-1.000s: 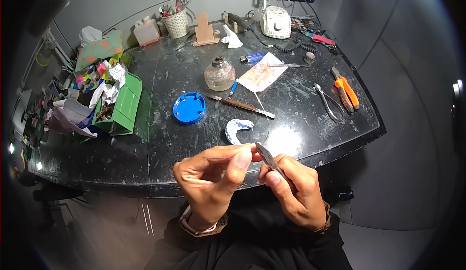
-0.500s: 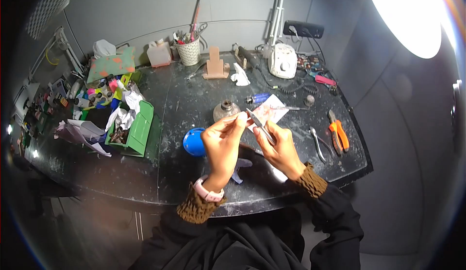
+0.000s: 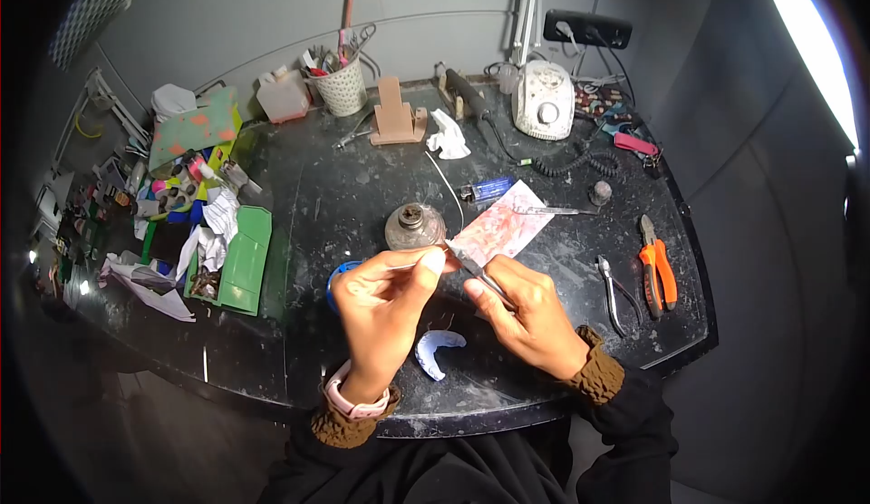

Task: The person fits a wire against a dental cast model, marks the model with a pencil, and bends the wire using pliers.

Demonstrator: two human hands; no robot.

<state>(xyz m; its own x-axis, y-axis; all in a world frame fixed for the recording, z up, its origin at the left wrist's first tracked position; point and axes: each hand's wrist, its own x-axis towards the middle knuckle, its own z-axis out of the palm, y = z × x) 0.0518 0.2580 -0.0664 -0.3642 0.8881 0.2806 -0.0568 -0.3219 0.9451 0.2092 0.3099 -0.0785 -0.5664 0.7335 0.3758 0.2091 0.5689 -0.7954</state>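
My left hand (image 3: 385, 300) is closed in a pinch on a thin wire, whose pale, curved length (image 3: 450, 182) rises past the glass burner. In my right hand (image 3: 535, 314) is a pair of metal pliers (image 3: 473, 268), its jaws meeting the wire at my left fingertips. My fingers hide the exact grip point. Below the hands a blue horseshoe-shaped dental piece (image 3: 439, 352) lies on the black bench. The round glass burner (image 3: 415, 230) stands just beyond my left hand, which partly covers a blue round lid (image 3: 336, 288).
A red-stained paper (image 3: 494, 232) lies beyond the hands, with a slim metal tool (image 3: 562, 210) across it. Cutters (image 3: 613, 295) and orange-handled pliers (image 3: 657, 268) lie right. A green bin (image 3: 249, 264) stands left; a white control box (image 3: 545, 101) and tool cup (image 3: 340, 89) stand behind.
Both hands have come lower and closer to me in the view, still at the wire with the pliers. The long wire and the blue dental piece now show more fully. The camera view has shifted.
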